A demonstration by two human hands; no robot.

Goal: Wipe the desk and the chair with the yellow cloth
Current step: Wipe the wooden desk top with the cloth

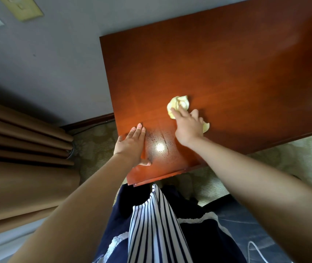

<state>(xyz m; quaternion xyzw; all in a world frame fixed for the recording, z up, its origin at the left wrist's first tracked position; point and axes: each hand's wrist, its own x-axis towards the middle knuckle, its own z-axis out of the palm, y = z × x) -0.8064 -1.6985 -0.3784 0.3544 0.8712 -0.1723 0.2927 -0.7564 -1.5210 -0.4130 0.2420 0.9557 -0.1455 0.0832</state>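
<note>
A reddish-brown wooden desk (217,69) fills the upper right of the head view. On it lies the crumpled yellow cloth (178,104). My right hand (188,126) lies on top of the cloth with its fingers spread, pressing it onto the desk top; part of the cloth sticks out to the right of the hand. My left hand (132,143) rests flat on the desk near its left front corner, fingers straight and together. A damp, speckled patch with a light glare shows between the two hands. No chair is in view.
Brown curtains (22,149) hang at the left beside a grey wall (47,54) with a beige switch plate (23,8). Patterned carpet (293,158) lies under the desk. A white cable (257,251) lies at the lower right. My striped and dark blue clothing fills the bottom centre.
</note>
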